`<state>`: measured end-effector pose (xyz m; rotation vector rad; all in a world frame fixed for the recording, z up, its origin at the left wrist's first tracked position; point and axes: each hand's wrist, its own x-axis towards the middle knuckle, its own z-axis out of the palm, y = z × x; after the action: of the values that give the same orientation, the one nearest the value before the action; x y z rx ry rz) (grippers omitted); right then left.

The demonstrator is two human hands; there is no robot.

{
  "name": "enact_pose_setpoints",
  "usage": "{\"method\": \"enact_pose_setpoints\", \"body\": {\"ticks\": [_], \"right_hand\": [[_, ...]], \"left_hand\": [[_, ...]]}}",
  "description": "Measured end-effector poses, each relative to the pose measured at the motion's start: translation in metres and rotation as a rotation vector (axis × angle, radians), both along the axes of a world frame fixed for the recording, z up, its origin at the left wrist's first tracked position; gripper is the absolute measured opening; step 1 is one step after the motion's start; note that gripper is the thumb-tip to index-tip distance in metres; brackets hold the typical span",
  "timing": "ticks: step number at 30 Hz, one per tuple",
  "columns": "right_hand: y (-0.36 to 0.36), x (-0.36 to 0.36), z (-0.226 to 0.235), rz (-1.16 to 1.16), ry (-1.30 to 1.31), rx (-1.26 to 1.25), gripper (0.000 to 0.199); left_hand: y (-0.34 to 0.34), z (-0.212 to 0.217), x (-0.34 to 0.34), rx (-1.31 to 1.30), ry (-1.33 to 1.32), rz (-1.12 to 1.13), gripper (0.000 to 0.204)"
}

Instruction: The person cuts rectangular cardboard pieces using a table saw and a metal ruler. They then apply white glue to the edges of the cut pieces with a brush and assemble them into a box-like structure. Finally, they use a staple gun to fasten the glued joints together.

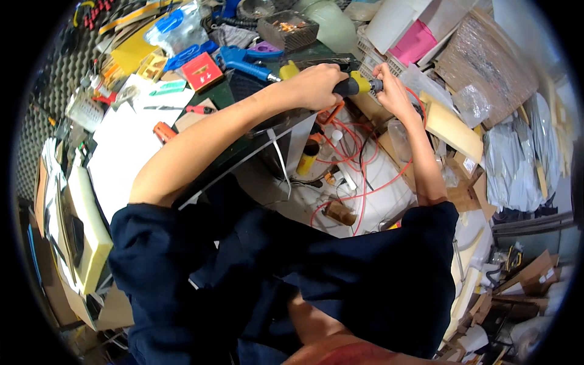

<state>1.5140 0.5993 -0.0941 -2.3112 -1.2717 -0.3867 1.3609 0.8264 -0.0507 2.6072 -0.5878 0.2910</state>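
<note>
My left hand (317,86) is wrapped round the body of a yellow-and-black cordless drill (361,84), held level above the table's far right corner. My right hand (391,91) has its fingers closed on the dark chuck (376,86) at the drill's right end. Fingers partly cover the chuck, so I cannot see whether a bit is in it. Left of my left hand lies a blue air blow gun (242,62) with a metal tip. A red box (201,72) rests beside it on the dark table.
White paper (118,167) covers the table's left part, with a red-handled tool (199,109) and an orange tool (164,132) near it. An orange hose (363,188) coils over the floor below. Yellow foam (453,131) and wrapped cardboard (486,67) stand at the right.
</note>
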Motion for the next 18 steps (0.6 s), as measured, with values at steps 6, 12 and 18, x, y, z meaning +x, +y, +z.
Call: {"method": "enact_pose_setpoints", "body": {"ticks": [6, 12, 18], "right_hand": [[0.007, -0.052, 0.038, -0.142, -0.034, -0.223, 0.059], [0.053, -0.120, 0.051, 0.243, -0.041, -0.164, 0.069], [0.083, -0.124, 0.041, 0.291, -0.112, -0.082, 0.065]], "left_hand": [[0.001, -0.002, 0.001, 0.047, -0.001, -0.004, 0.048], [-0.005, 0.035, -0.051, 0.164, -0.072, 0.107, 0.027], [0.009, 0.111, -0.188, -0.353, -0.729, -0.160, 0.017]]}}
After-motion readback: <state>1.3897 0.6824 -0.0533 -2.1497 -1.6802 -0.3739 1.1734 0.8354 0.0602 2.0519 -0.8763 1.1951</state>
